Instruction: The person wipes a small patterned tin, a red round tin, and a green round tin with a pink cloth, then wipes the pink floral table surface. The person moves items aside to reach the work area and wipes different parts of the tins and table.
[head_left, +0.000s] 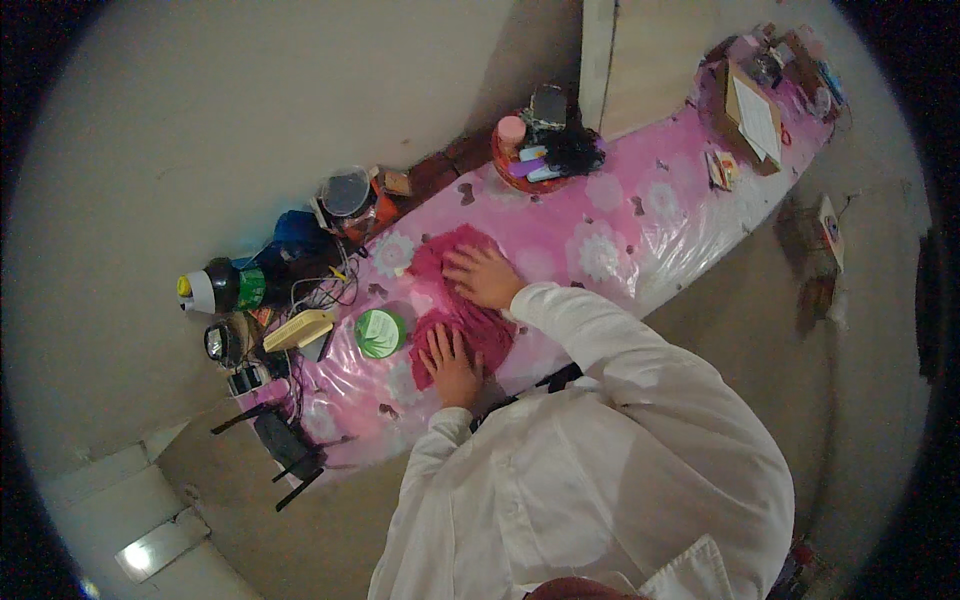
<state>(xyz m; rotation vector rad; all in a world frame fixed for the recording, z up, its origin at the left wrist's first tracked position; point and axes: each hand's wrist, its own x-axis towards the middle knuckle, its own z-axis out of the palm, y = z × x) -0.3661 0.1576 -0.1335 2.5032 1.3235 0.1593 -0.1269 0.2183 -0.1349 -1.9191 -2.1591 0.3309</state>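
Note:
A crumpled dark-pink cloth (491, 334) lies on the table, which has a pink flowered cover under clear plastic (540, 259). My left hand (454, 371) rests palm down on the cloth's near-left part, fingers spread. Farther up, my right hand (484, 277) lies flat across its upper part, fingers also apart. Neither hand is closed around the fabric. Just left of the cloth stands a round green tub (379, 334) with a leaf picture and writing on its lid. What lies beneath my palms is hidden.
A red basket (517, 180) of toiletries stands at the table's back edge. Along the left are a cream router-like device (300, 330), tangled cables, a dark bottle (225, 285) and a lidded container (349, 191). A cardboard box (739, 112) with papers sits at the far right.

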